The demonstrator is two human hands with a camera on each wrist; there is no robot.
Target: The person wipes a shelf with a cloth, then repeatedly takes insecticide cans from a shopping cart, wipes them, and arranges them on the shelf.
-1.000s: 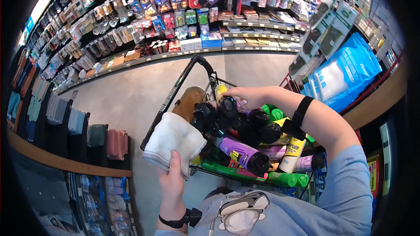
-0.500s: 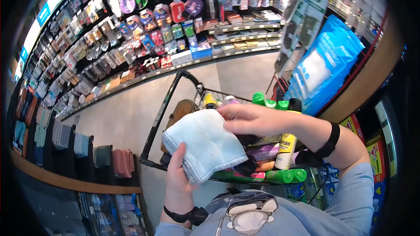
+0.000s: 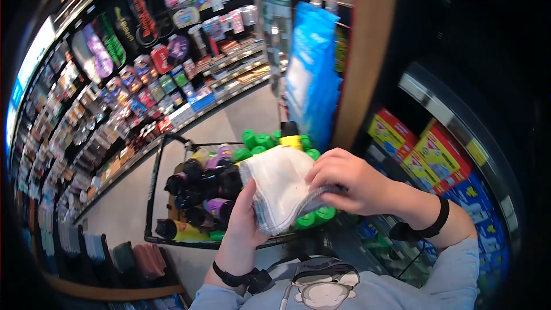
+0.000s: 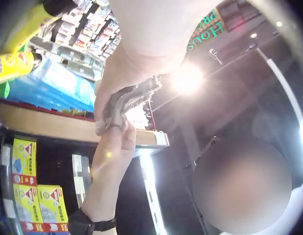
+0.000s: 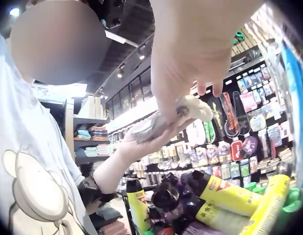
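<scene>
So I've got both hands on this white cloth [image 3: 281,179] with the gray stitched edge, held out in front of my shirt, over the black-framed basket [image 3: 153,195]. My left hand [image 3: 244,218] pinches the near left edge, thumb on top. My right hand [image 3: 350,183] has its fingers curled in on the right edge, which is bent up a bit. Can't really tell how my left fingers sit underneath, the cloth covers them. Basket's packed with black-topped bottles [image 3: 195,183] and green caps [image 3: 261,140]. Big blue package [image 3: 313,69] hangs just past it, red-and-yellow boxes [image 3: 434,155] shelved off to my right.
</scene>
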